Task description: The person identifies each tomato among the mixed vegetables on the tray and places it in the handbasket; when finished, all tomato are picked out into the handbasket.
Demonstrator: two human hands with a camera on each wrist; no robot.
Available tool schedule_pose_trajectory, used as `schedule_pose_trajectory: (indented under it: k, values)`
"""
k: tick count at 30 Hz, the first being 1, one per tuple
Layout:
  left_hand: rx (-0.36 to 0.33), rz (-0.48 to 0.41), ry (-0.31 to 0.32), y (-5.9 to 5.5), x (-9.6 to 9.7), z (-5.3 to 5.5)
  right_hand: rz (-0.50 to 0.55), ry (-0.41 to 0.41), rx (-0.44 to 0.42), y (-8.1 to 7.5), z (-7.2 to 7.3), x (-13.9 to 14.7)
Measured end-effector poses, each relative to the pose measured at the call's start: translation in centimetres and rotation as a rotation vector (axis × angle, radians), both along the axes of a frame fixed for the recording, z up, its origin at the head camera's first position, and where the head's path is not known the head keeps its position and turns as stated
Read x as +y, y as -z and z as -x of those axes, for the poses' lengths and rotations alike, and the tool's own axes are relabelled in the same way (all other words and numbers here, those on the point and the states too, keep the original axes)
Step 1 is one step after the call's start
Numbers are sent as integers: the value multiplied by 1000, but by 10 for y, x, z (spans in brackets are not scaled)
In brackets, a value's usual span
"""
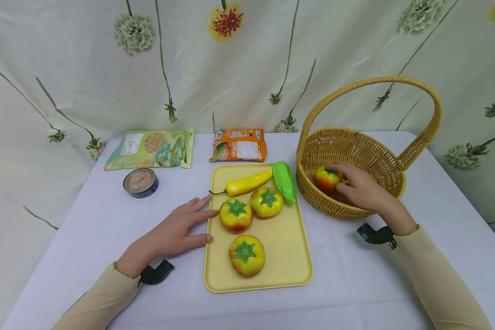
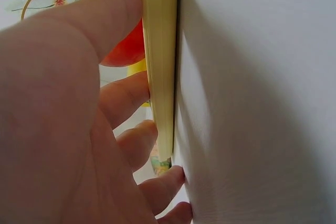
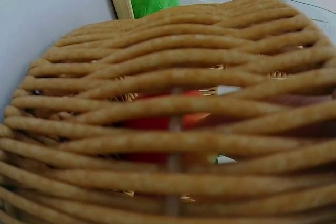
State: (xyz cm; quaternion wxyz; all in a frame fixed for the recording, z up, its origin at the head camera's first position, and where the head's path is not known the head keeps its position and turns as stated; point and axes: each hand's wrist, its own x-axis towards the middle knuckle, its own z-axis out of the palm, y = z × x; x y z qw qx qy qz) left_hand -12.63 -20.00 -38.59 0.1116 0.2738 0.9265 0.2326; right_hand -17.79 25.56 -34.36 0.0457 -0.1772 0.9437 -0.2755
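Observation:
Inside the wicker basket, my right hand holds a yellow-and-red persimmon with its fingers and thumb. In the right wrist view the basket's woven wall hides most of that hand and fruit. My left hand touches the left edge of the yellow tray with fingers spread and fairly straight. On the tray lie three more persimmons, a yellow chili pepper and a green pepper, which leans over the top right corner.
At the back left lies a green-and-yellow snack bag, with a round tin in front of it. An orange packet lies behind the tray. The basket's tall handle arches above it, before a flowered curtain.

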Motion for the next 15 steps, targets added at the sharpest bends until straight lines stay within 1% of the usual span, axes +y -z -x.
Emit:
schedule_pose_trajectory:
  k: [6,15]
  values:
    - [-1,4,-3,1,1,2,-18,-2,24,1,1,1]
    - [6,0,-2,2,1,2,-25,2,39,4,1,1]
